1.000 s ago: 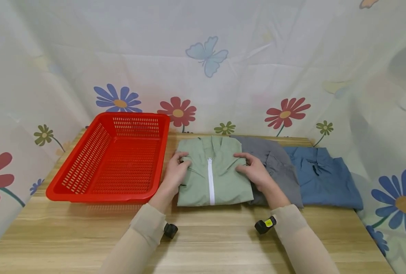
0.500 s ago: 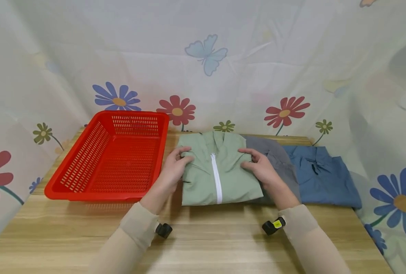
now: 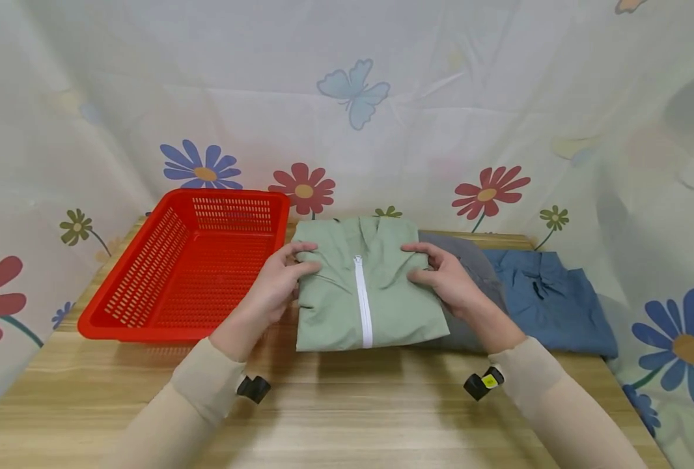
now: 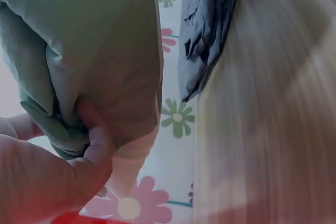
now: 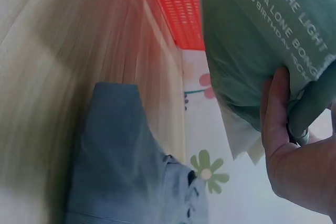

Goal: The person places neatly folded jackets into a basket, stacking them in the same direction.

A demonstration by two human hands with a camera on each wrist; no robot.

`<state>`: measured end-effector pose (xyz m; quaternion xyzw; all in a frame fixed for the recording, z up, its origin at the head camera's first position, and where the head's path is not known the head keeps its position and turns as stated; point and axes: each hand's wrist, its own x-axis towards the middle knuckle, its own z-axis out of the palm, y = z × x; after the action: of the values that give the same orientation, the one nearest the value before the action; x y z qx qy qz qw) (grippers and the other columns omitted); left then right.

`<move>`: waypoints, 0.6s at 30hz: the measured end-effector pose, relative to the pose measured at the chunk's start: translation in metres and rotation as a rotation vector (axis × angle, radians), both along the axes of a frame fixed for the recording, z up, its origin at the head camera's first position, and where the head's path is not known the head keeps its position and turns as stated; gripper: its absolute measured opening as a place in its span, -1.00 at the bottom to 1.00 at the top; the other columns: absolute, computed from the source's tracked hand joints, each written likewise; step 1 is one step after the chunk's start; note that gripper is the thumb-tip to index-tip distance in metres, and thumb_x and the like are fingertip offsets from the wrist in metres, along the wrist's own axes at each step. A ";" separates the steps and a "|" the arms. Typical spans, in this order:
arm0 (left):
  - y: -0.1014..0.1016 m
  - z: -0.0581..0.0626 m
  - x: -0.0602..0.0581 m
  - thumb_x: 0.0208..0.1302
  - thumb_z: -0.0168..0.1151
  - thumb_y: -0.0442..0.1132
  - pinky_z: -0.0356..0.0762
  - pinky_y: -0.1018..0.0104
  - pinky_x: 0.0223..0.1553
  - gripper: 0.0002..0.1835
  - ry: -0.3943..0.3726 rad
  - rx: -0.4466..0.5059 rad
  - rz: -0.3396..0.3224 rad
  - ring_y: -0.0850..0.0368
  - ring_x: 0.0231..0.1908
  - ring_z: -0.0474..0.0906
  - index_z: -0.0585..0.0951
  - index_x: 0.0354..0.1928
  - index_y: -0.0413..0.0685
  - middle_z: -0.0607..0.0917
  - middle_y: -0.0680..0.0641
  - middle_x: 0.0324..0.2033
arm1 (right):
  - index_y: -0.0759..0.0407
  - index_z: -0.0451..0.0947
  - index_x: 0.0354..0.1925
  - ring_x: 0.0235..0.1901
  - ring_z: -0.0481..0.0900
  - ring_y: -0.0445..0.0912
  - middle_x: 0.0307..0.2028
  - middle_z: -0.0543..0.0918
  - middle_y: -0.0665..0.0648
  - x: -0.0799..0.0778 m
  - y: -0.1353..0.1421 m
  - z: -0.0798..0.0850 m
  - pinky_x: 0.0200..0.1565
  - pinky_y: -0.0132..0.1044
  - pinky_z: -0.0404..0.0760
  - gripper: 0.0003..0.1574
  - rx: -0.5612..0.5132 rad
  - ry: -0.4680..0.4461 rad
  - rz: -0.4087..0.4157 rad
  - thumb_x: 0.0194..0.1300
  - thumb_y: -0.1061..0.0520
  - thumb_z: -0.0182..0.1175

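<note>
A folded light green jacket (image 3: 332, 309) with a white zipper is held up off the table, level between both hands. At its left side my left hand (image 3: 278, 277) grips the folded edge, thumb on top. My right hand (image 3: 449, 280) holds the opposite edge the same way. In the left wrist view, the left thumb presses into the jacket's folds (image 4: 115, 40). White printed lettering shows on the jacket (image 5: 252, 40) in the right wrist view. To its right lies a folded grey garment (image 3: 478, 267), partly covered by the jacket and right hand in the head view.
A red plastic basket (image 3: 174, 333) with slotted walls stands on the wooden table (image 3: 376, 417) left of the jacket. Beyond the grey garment, a folded blue garment (image 3: 564, 319) lies near the table's right edge. A flower-print curtain (image 3: 429, 156) hangs behind and at the sides.
Both hands have raised the green jacket from the table. It shifted slightly right at first, then came back left toward the basket. The basket and the blue garment have stayed put.
</note>
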<state>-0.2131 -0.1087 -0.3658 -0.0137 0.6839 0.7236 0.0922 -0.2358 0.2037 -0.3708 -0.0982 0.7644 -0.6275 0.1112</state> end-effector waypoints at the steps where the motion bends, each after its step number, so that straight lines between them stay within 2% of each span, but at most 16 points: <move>1: -0.003 0.002 0.000 0.43 0.27 -0.26 0.62 0.18 -0.01 -0.47 0.000 -0.001 -0.009 -0.07 0.09 0.44 0.41 0.39 -0.08 0.43 -0.18 0.22 | 0.16 0.43 0.41 0.18 0.48 0.10 0.27 0.48 0.28 0.000 -0.002 0.002 0.02 -0.19 0.61 -0.33 0.011 0.008 0.007 0.37 0.30 0.25; 8: -0.026 0.017 -0.003 0.41 0.30 -0.24 0.65 0.16 0.00 -0.43 -0.012 -0.077 -0.049 -0.11 0.06 0.48 0.41 0.41 -0.06 0.41 -0.18 0.25 | 0.11 0.45 0.39 0.20 0.46 0.11 0.29 0.45 0.24 0.003 -0.019 0.019 0.06 -0.08 0.58 -0.34 0.078 0.027 0.037 0.35 0.28 0.29; 13: -0.042 0.027 -0.005 0.41 0.31 -0.22 0.66 0.14 0.00 -0.40 -0.024 -0.123 -0.059 -0.13 0.14 0.45 0.39 0.44 -0.06 0.37 -0.18 0.33 | 0.06 0.47 0.37 0.22 0.45 0.08 0.33 0.42 0.19 0.001 -0.034 0.029 0.09 -0.04 0.57 -0.35 0.088 0.022 0.043 0.35 0.27 0.31; 18: -0.056 0.030 -0.006 0.41 0.32 -0.21 0.67 0.14 -0.02 -0.37 -0.048 -0.151 -0.060 -0.14 0.12 0.48 0.38 0.46 -0.06 0.36 -0.19 0.36 | 0.07 0.48 0.37 0.17 0.48 0.09 0.28 0.44 0.23 -0.003 -0.047 0.034 0.02 -0.07 0.61 -0.36 0.083 0.016 0.054 0.36 0.28 0.30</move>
<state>-0.2194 -0.1643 -0.3361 -0.0173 0.7341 0.6665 0.1289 -0.2384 0.1564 -0.3370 -0.1192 0.7876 -0.5912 0.1259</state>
